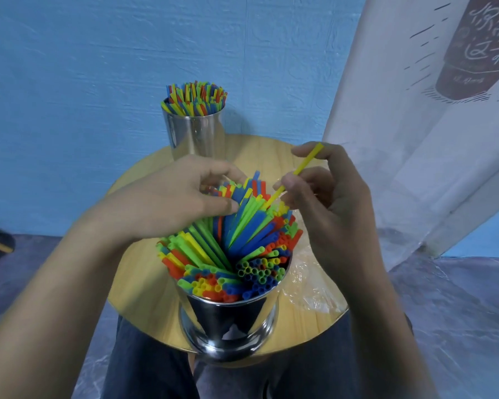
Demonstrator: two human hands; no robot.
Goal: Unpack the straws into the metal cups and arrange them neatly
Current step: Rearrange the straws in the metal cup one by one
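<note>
We note the right hand (329, 205) pinching one yellow straw (298, 172) at the crowded near cup (228, 321); the left hand (167, 197) curls round leaning straws (242, 223). Risk: forcing it in may splay neighbours (or tip the cup).
</note>
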